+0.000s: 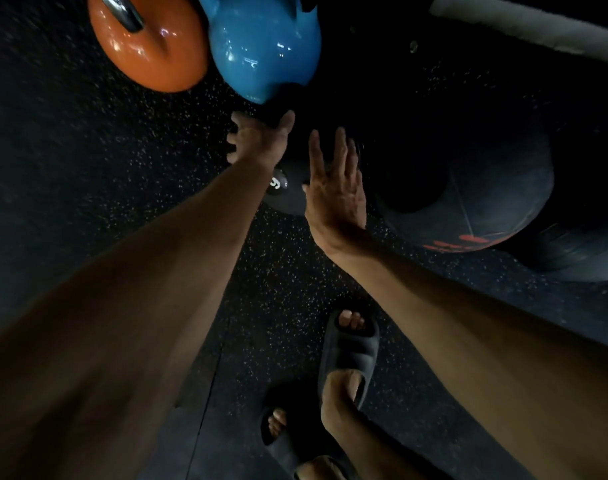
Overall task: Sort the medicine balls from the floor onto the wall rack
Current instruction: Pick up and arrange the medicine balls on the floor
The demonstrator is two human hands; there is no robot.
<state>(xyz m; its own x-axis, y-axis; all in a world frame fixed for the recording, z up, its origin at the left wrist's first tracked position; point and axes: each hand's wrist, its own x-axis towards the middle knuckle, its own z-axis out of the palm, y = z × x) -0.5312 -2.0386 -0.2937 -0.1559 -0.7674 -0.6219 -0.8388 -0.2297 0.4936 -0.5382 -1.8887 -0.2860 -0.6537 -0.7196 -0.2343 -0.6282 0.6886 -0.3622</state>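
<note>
Subject: one person bent over a speckled rubber floor (87, 161), both arms extended downward.

Task item: a small black medicine ball (285, 199) with a white numeral reading as 6 or 9. It rests on the floor between the two hands, just below a blue kettlebell (264, 50). Whether ball and kettlebell touch cannot be told in the dim light.

Hands: the left hand (261, 140) sits on the ball's left upper side, fingers spread and thumb out. The right hand (333, 192) is set flat against the ball's right side, fingers straight and together. Neither hand is curled round anything. Both are spread, one on each flank. This looks like a two-palm squeeze being set up, which suits a smooth, heavy ball that has no handle. Firm contact on either side cannot be confirmed.

Surroundings: an orange kettlebell (146, 46) stands beside the blue one. A larger dark medicine ball (475, 209) with red markings lies close on the right, with another dark ball (572, 251) beyond it. The feet, in dark slide sandals (351, 348), are planted behind the ball.

Assessment: the lift has not begun. No wall rack is in view. Risk: the crowded kettlebells leave little finger room on the far side.
</note>
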